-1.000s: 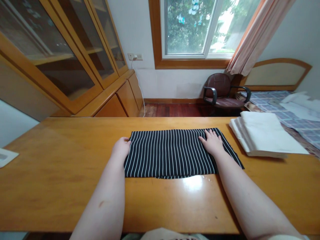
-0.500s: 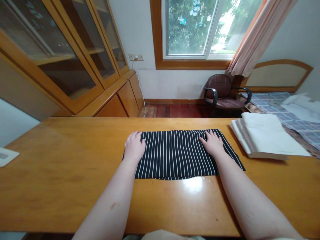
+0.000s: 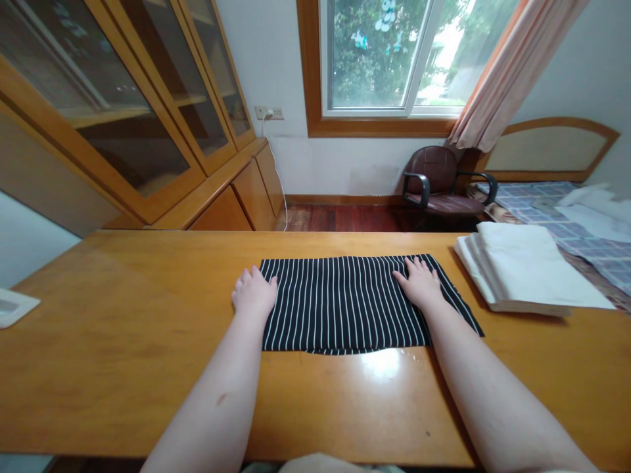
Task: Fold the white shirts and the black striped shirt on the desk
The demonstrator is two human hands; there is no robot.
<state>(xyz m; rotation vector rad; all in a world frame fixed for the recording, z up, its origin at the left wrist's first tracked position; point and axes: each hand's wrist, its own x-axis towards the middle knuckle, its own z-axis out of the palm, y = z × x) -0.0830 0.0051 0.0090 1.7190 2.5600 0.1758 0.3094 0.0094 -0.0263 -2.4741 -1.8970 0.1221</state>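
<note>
A black cloth with thin white stripes (image 3: 340,302) lies folded and flat on the wooden table (image 3: 123,348). Its near edge shows a curved lower layer peeking out. My left hand (image 3: 254,292) is at the cloth's left edge, fingers spread, partly over the cloth and partly over the table. Flat on the cloth near its far right corner rests my right hand (image 3: 420,282), its fingers apart. Neither hand grips anything. The right forearm passes over the cloth's near right part and hides some of it.
To the right is a stack of folded white cloth (image 3: 527,269). A white object (image 3: 17,307) sits at the table's left edge. Beyond the table are a glass-door cabinet (image 3: 197,164), a brown armchair (image 3: 436,177) and a bed (image 3: 542,197).
My left hand has slid left and slightly toward me, off most of the cloth's left edge. The right hand stays where it was.
</note>
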